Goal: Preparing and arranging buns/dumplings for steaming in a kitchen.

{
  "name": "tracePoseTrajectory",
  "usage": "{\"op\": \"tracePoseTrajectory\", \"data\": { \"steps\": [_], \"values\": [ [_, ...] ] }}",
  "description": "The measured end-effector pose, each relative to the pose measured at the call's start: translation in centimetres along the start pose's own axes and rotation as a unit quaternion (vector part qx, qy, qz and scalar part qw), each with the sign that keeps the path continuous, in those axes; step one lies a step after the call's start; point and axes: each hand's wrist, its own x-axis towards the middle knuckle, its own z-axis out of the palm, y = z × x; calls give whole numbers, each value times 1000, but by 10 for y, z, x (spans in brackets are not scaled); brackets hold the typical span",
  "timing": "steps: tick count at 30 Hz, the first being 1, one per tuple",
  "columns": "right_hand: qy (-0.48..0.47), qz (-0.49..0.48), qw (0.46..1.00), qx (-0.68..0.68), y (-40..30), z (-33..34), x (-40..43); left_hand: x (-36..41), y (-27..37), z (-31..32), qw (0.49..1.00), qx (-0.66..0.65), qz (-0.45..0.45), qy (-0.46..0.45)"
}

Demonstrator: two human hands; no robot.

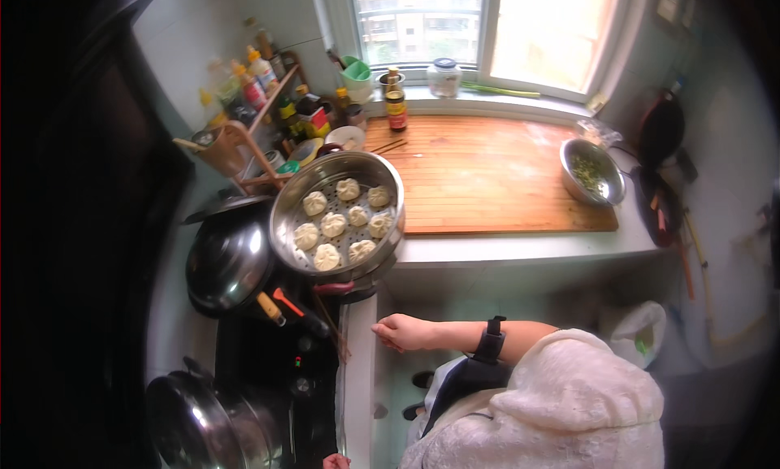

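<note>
My right hand point(399, 332) is loosely curled beside the white counter edge point(359, 377), with nothing visible in its fingers. Only part of my left hand point(336, 461) shows at the bottom edge, near the black glass cooktop point(274, 353); its grip is hidden. Beyond my right hand, a round metal steamer tier point(397, 216) holds several pleated buns point(333, 224), spaced apart on its perforated base. It rests on a pot, mostly hidden, with a red handle point(334, 288) at the front.
A wok under a domed lid point(228, 262) and a lidded steel pot point(213, 420) occupy the cooktop. Utensils with a wooden handle point(270, 307) and an orange part point(287, 301) project nearby. Behind are a wooden board point(487, 176), a steel bowl of chopped greens point(588, 173) and a sauce bottle point(396, 110).
</note>
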Motion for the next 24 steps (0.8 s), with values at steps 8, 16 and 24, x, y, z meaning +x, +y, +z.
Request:
{"op": "tracePoseTrajectory", "data": {
  "steps": [8, 16, 24],
  "values": [
    [188, 20, 976, 111, 31, -63, -54, 51, 9, 57, 985, 40, 27, -166],
    [463, 36, 877, 124, 60, -217, -132, 86, 91, 201, 936, -58, 72, -339],
    [578, -30, 800, -157, 153, -405, -125, 81, 252, 410, 884, -2, 195, -425]
  ]
}}
